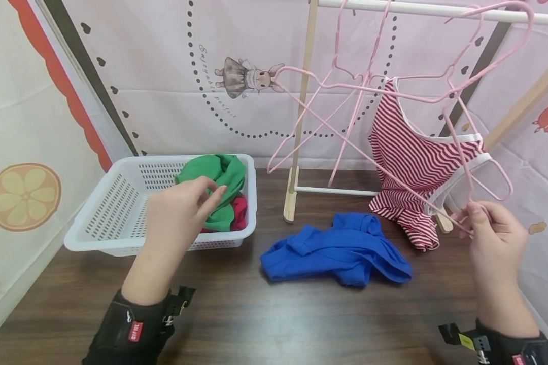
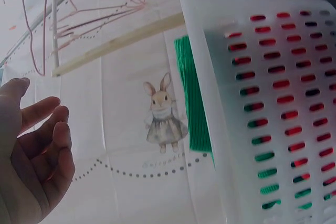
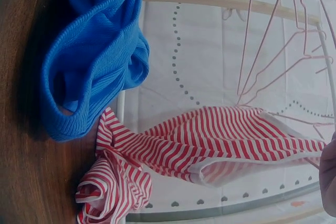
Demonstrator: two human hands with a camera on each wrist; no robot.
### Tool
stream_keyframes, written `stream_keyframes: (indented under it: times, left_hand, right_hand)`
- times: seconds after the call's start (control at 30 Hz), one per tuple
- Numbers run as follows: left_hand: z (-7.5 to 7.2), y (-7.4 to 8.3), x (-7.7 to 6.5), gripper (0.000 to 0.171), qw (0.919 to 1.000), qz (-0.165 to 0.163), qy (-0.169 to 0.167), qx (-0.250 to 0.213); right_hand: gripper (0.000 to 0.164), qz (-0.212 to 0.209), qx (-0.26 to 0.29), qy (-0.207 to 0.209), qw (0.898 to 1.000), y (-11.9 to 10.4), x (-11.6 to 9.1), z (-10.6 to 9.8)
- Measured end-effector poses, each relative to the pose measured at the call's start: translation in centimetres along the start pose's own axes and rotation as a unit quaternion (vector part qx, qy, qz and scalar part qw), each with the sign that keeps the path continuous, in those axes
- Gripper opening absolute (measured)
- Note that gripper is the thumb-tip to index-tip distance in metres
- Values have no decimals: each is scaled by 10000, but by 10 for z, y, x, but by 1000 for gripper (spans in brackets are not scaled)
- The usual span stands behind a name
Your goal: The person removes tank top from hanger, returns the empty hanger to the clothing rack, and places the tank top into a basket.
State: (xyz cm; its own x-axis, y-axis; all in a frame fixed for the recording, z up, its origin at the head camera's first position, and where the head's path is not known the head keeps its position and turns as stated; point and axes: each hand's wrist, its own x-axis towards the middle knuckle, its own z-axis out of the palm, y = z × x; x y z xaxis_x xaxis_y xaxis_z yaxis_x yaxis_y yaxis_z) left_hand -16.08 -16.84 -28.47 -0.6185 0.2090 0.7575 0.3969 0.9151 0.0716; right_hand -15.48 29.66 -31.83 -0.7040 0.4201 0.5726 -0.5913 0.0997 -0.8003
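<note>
My right hand (image 1: 498, 238) pinches one lower corner of a pink hanger (image 1: 406, 96), which slants in front of the rack. Behind it, a red-and-white striped garment (image 1: 415, 152) hangs from another pink hanger, its lower end bunched near the tabletop. A crumpled blue garment (image 1: 333, 251) lies on the table to the left of the right hand. Above the white basket (image 1: 118, 203), my left hand (image 1: 178, 208) holds nothing, its fingers loosely bent. Green cloth (image 1: 210, 170) and red cloth (image 1: 239, 210) sit in the basket's right end.
A rack with a white rail (image 1: 420, 7) and wooden posts (image 1: 306, 91) stands at the back right, bearing more pink hangers. Printed cloth walls (image 1: 155, 40) surround the brown table (image 1: 237, 314).
</note>
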Motion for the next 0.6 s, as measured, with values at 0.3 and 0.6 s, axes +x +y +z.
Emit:
stream_keyframes:
  times: [0.3,0.6]
  left_hand:
    - [10,12,2,23,9993,359,91,-40]
    - [20,21,1,24,9976,654,118,-182]
  right_hand:
    - [24,-6,-136,552,9984,3,1,-6]
    - [25,88,1110,1268,9857,10,5,-10]
